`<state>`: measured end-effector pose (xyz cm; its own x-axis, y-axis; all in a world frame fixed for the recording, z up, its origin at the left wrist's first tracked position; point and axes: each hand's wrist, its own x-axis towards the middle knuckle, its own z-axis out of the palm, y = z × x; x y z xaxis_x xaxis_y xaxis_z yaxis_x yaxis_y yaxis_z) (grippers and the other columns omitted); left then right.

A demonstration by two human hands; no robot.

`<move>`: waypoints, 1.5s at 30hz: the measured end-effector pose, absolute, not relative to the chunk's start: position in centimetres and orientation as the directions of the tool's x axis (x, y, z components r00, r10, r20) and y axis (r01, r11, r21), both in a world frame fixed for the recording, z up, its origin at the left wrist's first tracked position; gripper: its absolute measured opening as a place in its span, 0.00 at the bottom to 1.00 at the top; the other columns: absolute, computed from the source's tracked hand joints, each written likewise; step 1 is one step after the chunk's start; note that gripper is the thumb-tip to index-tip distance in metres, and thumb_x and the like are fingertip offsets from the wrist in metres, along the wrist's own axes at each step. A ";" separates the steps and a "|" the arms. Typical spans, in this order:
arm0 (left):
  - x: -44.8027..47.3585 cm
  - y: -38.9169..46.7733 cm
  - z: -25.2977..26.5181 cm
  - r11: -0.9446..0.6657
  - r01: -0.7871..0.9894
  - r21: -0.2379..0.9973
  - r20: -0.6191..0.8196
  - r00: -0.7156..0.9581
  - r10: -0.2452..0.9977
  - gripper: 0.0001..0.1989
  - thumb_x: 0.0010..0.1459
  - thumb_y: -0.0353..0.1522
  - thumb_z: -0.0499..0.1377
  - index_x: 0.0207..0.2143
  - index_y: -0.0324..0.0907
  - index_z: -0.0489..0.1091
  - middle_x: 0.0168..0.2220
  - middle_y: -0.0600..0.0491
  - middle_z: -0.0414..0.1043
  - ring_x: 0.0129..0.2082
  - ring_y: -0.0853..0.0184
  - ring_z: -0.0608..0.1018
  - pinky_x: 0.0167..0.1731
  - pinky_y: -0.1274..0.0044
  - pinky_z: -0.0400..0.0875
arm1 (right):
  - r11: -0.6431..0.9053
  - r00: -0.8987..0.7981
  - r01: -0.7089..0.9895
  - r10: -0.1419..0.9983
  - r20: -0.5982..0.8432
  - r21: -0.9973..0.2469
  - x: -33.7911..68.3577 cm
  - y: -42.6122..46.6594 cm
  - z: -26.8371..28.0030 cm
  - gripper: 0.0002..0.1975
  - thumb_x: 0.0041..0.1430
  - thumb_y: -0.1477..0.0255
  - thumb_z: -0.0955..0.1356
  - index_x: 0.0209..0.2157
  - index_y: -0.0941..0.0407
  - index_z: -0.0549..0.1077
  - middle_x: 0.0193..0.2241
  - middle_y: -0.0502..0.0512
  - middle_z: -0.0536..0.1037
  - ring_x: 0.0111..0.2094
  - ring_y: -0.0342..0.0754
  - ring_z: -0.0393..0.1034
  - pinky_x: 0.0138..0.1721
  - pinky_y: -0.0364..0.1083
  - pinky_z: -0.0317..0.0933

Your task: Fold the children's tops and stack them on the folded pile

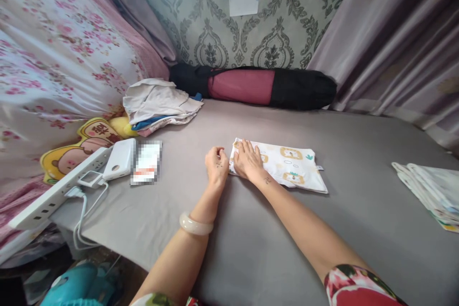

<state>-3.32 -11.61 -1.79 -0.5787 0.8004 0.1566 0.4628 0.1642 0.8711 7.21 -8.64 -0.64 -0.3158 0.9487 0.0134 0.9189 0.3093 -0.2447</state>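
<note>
A folded white cloth [294, 165] printed with tan lion faces and green leaves lies flat on the grey bed sheet. A small white tag sticks out from its right edge. My right hand [248, 158] rests palm down on the cloth's left part, its fingers stretched out and open. Just beside the cloth's left edge is my left hand [217, 167], its fingers curled closed. Whether anything is between those fingertips is hidden.
A pile of folded clothes [159, 105] lies at back left, near a long black and maroon bag [240, 86]. A white power strip [64, 189] with plugged-in cables sits at left, next to a yellow cushion [64, 158]. Stacked folded cloths [428, 191] lie at right.
</note>
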 end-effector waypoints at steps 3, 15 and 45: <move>-3.3 -11.6 -1.8 0.155 0.459 0.875 0.173 -0.594 0.786 0.13 0.58 0.31 0.50 0.36 0.39 0.74 0.31 0.50 0.76 0.30 0.65 0.76 0.36 0.74 0.70 | 0.295 -0.299 0.916 0.954 0.027 -0.273 6.5 -8.5 -0.2 0.29 0.68 0.68 0.51 0.66 0.67 0.54 0.67 0.65 0.53 0.68 0.56 0.43 0.66 0.59 0.33; -3.5 -11.4 -2.0 0.131 0.431 0.893 0.182 -0.611 0.771 0.12 0.58 0.31 0.51 0.36 0.39 0.73 0.31 0.50 0.76 0.29 0.66 0.76 0.35 0.74 0.71 | 0.344 -0.364 0.904 0.931 -0.033 -0.253 5.0 -9.1 -0.3 0.32 0.68 0.66 0.50 0.68 0.70 0.45 0.69 0.66 0.45 0.70 0.55 0.36 0.67 0.56 0.30; -0.2 -13.6 -1.1 -0.243 0.923 0.297 0.263 0.166 0.950 0.19 0.67 0.29 0.44 0.56 0.45 0.63 0.61 0.44 0.65 0.63 0.62 0.65 0.64 0.57 0.48 | 0.282 -0.306 0.896 0.952 -0.017 -0.342 13.0 -9.0 -0.2 0.30 0.69 0.66 0.49 0.67 0.64 0.52 0.69 0.59 0.49 0.69 0.50 0.39 0.67 0.55 0.33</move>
